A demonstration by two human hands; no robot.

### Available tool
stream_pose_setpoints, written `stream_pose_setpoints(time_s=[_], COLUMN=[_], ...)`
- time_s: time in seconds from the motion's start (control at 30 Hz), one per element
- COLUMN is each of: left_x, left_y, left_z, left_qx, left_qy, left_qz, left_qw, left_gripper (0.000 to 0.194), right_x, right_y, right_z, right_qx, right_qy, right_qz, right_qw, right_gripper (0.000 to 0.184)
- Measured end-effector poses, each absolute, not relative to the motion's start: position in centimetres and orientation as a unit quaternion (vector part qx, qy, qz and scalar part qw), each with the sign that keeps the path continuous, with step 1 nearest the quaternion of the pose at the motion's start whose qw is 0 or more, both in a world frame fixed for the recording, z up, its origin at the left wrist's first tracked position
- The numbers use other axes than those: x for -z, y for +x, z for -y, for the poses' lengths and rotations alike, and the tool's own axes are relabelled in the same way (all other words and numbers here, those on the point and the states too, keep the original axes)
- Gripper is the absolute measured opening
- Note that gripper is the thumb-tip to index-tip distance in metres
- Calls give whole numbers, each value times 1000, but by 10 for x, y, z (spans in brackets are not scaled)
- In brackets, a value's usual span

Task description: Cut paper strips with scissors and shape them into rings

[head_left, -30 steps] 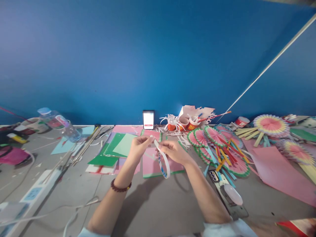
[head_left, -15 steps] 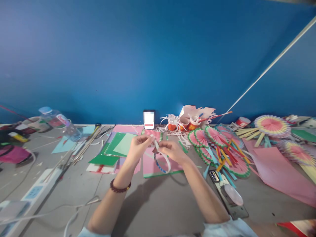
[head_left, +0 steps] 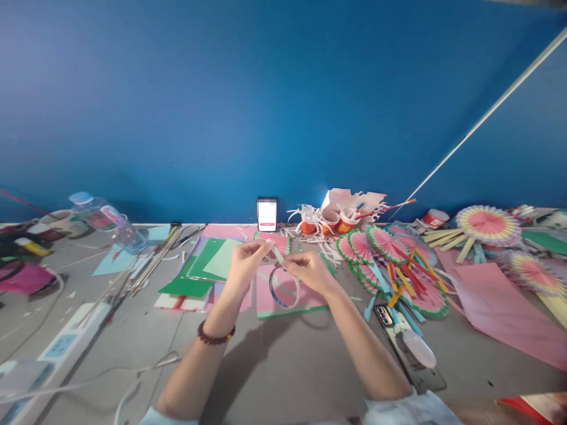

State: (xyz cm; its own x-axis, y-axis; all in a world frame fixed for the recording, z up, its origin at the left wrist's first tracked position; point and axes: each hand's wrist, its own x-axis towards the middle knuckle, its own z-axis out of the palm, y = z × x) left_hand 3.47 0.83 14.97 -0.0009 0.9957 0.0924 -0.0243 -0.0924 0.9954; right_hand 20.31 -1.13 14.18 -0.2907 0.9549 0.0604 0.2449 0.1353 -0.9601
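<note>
Between my hands a thin roll of white tape (head_left: 297,293) hangs as a ring, with blue print on its inner side. My left hand (head_left: 246,260) is closed in a pinch on the pale free end of the tape. Fingers of my right hand (head_left: 310,270) pinch the strip close to the roll, just above the ring. The short stretch of tape between the two pinches slants down to the right. Below the roll lies a pink paper sheet (head_left: 271,304) on a green one; the ring looks raised above it.
Green sheets (head_left: 208,260) lie left of my hands, near thin sticks (head_left: 155,260). Pleated paper fans (head_left: 385,245) and a phone (head_left: 411,348) are on the right. At the back stand paper cups (head_left: 348,221) and a lit screen (head_left: 267,213). A power strip (head_left: 66,348) lies front left.
The tape roll has swung slightly left and turned more face-on. Both hands have shifted a little left, still pinching the tape.
</note>
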Motion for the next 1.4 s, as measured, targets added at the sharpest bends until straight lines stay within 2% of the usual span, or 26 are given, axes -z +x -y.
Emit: stream_pose_setpoints(time_s=[0.2,0.37,0.5,0.67,0.93,1.13,1.4], left_x=[-149,-147,-144,-139,-143,-140,-139], left_y=[37,40,48,56,50,49,50], left_z=[-9,-4,3,3,-3,-8,-8], left_qx=[-497,-528,-487,-472,-476,-468,-436], left_qy=[558,588,632,638,604,563,572], left_qz=[-433,-457,-452,-437,-451,-426,-444], left_qw=[504,409,399,423,454,531,535], left_gripper=[31,25,27,23,22,19,15], right_x=[-144,-140,-133,-133,-130,-129,-132], right_y=[201,200,199,202,208,206,205], right_z=[11,4,-1,-1,-3,-2,1], right_qx=[-456,-503,-566,-594,-511,-511,-487], right_qy=[-445,-434,-404,-414,-488,-483,-489], right_qz=[640,540,463,420,483,496,524], right_qw=[429,516,550,547,517,510,499], right_gripper=[27,21,23,21,24,23,24])
